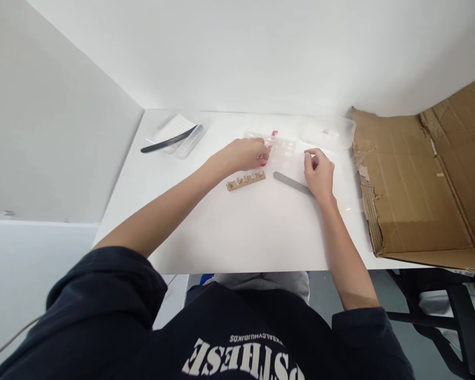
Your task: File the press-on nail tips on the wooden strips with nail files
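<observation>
My left hand (247,154) reaches across the white table (237,232) to a clear plastic tray of small pieces (283,146). Its fingers are curled at the tray's near edge, around something red I cannot make out. A tan wooden strip with several small pieces stuck on it (246,180) lies just below that hand. My right hand (319,171) rests with fingers bent beside a grey nail file (293,184), thumb and forefinger pinched together near the tray's right end.
A clear plastic box (328,133) stands at the back right. A flattened cardboard box (419,179) covers the table's right side. At the back left, a black file (168,141) lies on another clear tray (182,138). A chair base (439,316) shows below right.
</observation>
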`<state>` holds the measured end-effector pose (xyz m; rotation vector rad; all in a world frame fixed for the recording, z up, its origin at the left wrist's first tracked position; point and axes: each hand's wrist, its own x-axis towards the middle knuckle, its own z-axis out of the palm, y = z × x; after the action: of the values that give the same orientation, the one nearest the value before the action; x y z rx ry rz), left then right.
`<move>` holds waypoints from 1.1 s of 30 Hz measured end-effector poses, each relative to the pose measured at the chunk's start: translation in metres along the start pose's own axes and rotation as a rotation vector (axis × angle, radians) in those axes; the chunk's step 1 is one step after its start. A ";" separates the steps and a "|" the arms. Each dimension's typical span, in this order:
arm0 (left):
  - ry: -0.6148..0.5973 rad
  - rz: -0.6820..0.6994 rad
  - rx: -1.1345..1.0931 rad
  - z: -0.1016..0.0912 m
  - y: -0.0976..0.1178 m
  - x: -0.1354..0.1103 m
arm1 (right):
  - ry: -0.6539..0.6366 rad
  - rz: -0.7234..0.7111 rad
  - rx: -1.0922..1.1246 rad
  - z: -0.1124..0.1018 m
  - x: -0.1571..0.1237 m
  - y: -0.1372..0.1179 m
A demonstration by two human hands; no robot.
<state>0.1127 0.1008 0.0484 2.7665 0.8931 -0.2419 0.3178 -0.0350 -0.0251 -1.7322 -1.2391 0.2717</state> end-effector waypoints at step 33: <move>0.549 -0.012 -1.085 0.063 0.029 -0.080 | -0.361 0.025 0.483 0.028 -0.055 -0.068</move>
<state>0.0606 0.0171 0.0100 1.7847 0.7906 0.7998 0.2328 -0.0626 -0.0039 -1.3113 -1.2736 0.8559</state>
